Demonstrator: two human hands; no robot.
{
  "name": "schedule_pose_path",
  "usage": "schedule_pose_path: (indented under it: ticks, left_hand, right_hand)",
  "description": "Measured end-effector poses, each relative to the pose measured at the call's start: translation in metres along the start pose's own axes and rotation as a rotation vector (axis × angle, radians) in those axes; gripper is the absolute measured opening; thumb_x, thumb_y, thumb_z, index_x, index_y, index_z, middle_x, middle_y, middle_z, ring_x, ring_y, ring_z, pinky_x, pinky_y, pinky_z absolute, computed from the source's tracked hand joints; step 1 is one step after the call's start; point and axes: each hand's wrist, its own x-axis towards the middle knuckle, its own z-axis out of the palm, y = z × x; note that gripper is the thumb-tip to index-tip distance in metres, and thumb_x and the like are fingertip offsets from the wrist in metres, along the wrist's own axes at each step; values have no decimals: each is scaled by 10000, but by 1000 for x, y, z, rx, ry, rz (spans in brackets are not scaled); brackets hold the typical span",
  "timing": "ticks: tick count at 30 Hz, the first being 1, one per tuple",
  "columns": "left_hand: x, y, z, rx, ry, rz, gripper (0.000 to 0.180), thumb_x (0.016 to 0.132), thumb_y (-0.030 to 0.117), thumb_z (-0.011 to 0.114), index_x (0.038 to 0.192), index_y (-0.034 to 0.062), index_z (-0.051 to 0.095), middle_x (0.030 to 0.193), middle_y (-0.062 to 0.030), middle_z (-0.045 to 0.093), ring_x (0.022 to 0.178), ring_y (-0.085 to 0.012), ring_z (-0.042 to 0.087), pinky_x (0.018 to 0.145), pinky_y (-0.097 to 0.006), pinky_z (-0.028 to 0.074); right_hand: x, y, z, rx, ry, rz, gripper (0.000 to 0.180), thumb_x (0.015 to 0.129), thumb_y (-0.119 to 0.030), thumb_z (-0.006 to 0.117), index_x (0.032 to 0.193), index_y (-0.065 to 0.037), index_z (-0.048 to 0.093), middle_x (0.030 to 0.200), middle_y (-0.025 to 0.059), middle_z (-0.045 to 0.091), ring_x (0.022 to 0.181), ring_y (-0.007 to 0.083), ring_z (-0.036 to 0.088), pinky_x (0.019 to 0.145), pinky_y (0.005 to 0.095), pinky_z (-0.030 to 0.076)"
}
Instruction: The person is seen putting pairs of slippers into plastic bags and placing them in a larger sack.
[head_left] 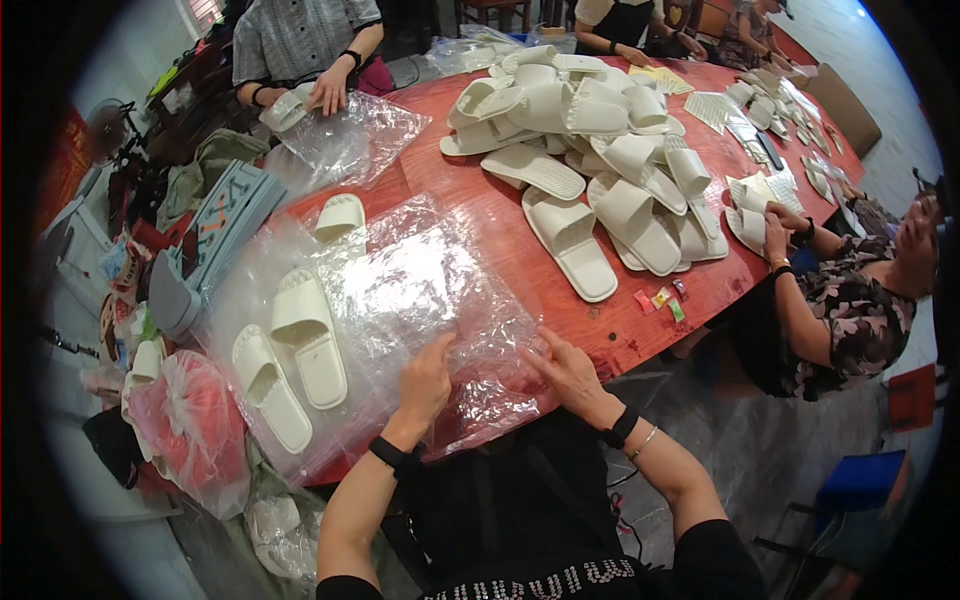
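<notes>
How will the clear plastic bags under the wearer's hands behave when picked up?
The clear crinkled plastic bags are probably floppy: they lie wrinkled and sagging over the red table edge. Likely slippery, since they are glossy and stacked loosely, so the left hand and right hand may lift several together. Probably very light.

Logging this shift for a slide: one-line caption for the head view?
Both hands, left hand and right hand, handle clear plastic bags on a red table beside white slippers.
</notes>
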Motion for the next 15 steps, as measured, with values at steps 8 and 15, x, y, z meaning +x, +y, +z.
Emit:
schedule_pose_path:
  ticks: [8,15]
  left_hand:
    - [12,-14,-15,3,-35,17,233,809,71,525,1035,96,575,865,-123,620,714,-283,603,604,-359,475]
    - [-6,-46,-53,-163,139,-208,158,841,150,556,938,34,602,798,-106,614,701,-213,572,639,-305,449]
  right_hand:
    - [6,-7,-3,-325,-288,-295,409,714,-92,545,1118,-150,516,1335,81,384,900,207,521,740,325,442]
    - [10,0,0,-139,-241,-168,472,673,-18,546,1142,-57,508,1279,77,449,798,265,534,680,356,466]
